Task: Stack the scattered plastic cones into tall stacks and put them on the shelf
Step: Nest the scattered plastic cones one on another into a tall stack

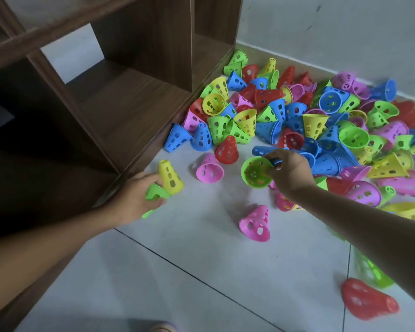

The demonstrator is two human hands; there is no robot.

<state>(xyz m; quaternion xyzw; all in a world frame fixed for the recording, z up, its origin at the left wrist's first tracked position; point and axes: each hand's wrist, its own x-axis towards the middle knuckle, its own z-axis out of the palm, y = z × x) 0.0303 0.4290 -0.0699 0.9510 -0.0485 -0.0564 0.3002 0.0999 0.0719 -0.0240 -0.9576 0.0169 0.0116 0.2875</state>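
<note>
A big heap of perforated plastic cones in red, blue, green, yellow and pink lies on the floor against the wall. My left hand grips a green cone lying low at the shelf's corner, with a yellow cone standing right beside my fingers. My right hand holds a green cone by its rim, mouth facing me, at the heap's near edge; something small and blue sits under its fingers. Loose pink cones lie between my hands.
A dark wooden shelf unit with open compartments stands at the left, its corner by my left hand. A red cone and a green cone lie near the right forearm. Grey floor tiles stretch toward me. A white wall backs the heap.
</note>
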